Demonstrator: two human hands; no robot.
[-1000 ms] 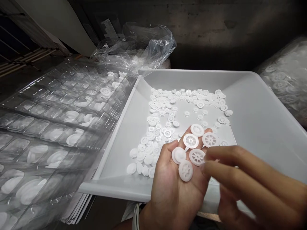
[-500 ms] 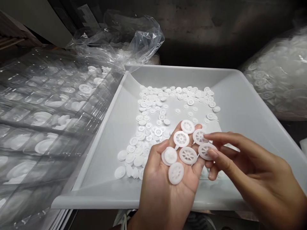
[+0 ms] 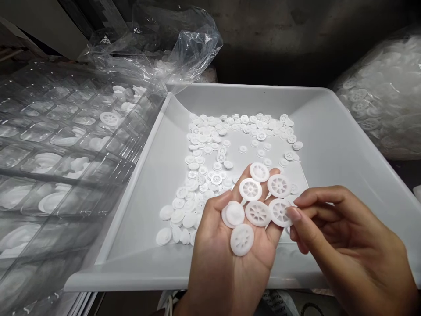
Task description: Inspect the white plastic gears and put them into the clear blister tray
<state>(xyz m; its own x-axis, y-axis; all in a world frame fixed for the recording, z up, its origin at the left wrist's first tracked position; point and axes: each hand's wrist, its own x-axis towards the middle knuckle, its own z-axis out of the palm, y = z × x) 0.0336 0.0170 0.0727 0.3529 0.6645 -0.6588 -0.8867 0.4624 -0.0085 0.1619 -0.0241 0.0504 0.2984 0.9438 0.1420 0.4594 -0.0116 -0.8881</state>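
My left hand (image 3: 230, 259) is palm up above the bin, bearing several white plastic gears (image 3: 250, 189) with spoked centres. One of them (image 3: 235, 213) lies with a solid raised hub upward, near the thumb. At the fingertips, my right hand (image 3: 348, 237) pinches the right edge of a spoked gear (image 3: 279, 212) between thumb and forefinger; its other fingers are curled and partly hidden. Below both hands, the large light-grey bin (image 3: 342, 145) has many loose white gears (image 3: 189, 219) on its floor, mostly at the left and back.
On the left stand stacked clear plastic trays (image 3: 62, 112) whose pockets hold white parts. An open clear bag (image 3: 194, 52) with white pieces lies behind the bin's back left corner. A full bag of white gears (image 3: 384, 101) bulges at the right.
My right forefinger has come off the upper gear and now pinches the lower one with the thumb. The gears at my fingertips have tilted to face me more. The view has shifted slightly.
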